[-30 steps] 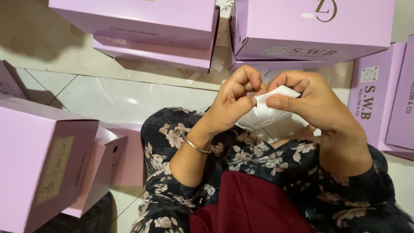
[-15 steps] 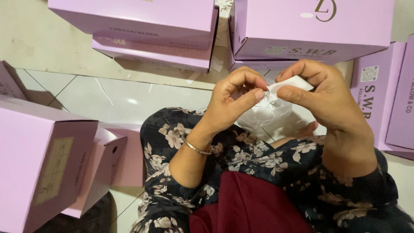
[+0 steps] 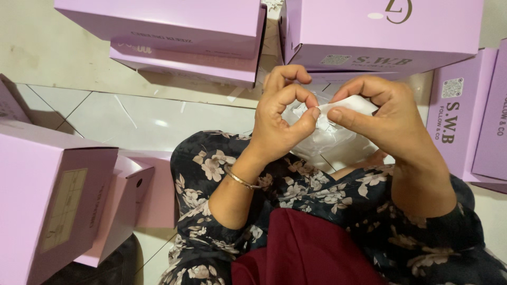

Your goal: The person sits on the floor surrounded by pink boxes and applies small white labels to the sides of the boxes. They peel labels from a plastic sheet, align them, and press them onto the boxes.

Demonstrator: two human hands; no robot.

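White, crinkled and thin, the plastic bag [image 3: 322,132] sits at the centre of my head view, pinched between both hands above the lap. My left hand [image 3: 280,124] closes thumb and forefinger on the bag's top edge, the other fingers curled above; a thin gold bangle [image 3: 240,179] circles that wrist. My right hand [image 3: 388,124] grips the same edge from three o'clock, thumb under and forefinger over, so the two pinches almost touch. The rest of the bag hangs below the fingers, bunched, against a dark floral garment [image 3: 327,195], with a maroon cloth [image 3: 311,250] at six o'clock. Lilac boxes ring the scene on the pale tiled floor [image 3: 153,119]: a stacked pair of boxes [image 3: 174,31] at eleven o'clock, a large box [image 3: 385,34] at one o'clock, upright boxes [image 3: 470,111] at three o'clock, and an open box [image 3: 58,200] at eight o'clock.
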